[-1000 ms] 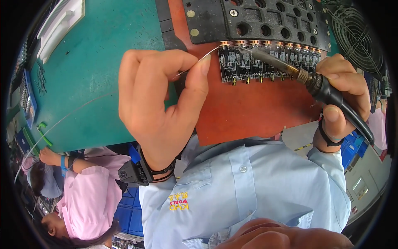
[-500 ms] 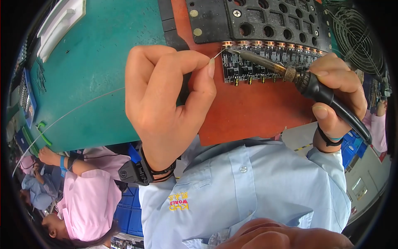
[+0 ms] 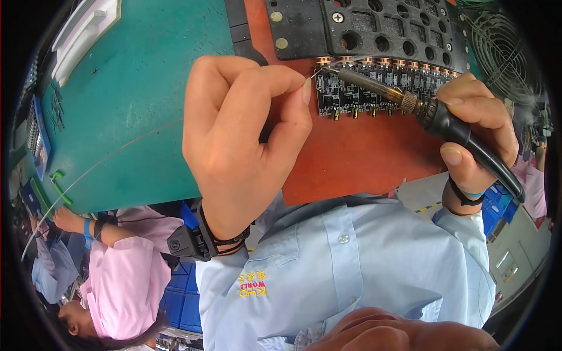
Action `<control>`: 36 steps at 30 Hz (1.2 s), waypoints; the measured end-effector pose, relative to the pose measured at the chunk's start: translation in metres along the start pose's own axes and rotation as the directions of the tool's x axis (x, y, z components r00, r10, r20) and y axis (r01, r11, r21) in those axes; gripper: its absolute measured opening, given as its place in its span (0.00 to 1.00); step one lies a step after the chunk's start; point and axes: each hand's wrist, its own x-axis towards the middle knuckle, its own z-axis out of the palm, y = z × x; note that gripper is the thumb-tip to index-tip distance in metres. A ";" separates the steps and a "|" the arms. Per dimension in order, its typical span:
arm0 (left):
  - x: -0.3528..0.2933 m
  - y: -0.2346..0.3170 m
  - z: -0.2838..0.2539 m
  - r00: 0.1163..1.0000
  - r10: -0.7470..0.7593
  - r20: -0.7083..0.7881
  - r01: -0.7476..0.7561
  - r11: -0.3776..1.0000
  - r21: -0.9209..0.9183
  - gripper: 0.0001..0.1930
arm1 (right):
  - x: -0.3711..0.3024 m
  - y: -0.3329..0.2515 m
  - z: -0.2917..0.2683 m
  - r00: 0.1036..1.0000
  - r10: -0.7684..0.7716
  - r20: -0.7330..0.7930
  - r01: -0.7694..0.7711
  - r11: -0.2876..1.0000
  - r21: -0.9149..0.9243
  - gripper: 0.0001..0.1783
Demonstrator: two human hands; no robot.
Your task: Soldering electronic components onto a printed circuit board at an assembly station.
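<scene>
My left hand (image 3: pixel 246 134) pinches a thin solder wire (image 3: pixel 315 74) between thumb and forefinger. The wire's short end reaches the upper left corner of a row of black circuit boards (image 3: pixel 374 90); its long tail trails left across the green mat. In my right hand (image 3: pixel 483 126) is a soldering iron (image 3: pixel 404 100), held by its black handle. Its tip points left and meets the boards' copper-coloured edge beside the wire end. Whether tip and wire touch cannot be made out. The boards protrude from under a black fixture (image 3: pixel 380 32) with round holes and screws.
An orange mat (image 3: pixel 351 167) lies under the boards, over a green mat (image 3: pixel 129 76). A round fan guard (image 3: pixel 506 55) stands at the far right. At the left are a white tray (image 3: pixel 85 35), cut leads (image 3: pixel 57 108) and a green-handled tool (image 3: pixel 60 188). A pink-sleeved co-worker (image 3: pixel 126 263) sits left.
My left hand has shifted slightly right with the solder wire. Faint smoke now rises near the iron's tip and drifts right. The soldering iron has hardly moved.
</scene>
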 end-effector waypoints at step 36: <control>-0.005 -0.008 -0.023 0.985 -0.162 -0.053 0.167 0.978 0.122 0.06 | -0.012 0.011 -0.013 0.977 -0.042 -0.211 0.055 0.997 0.057 0.24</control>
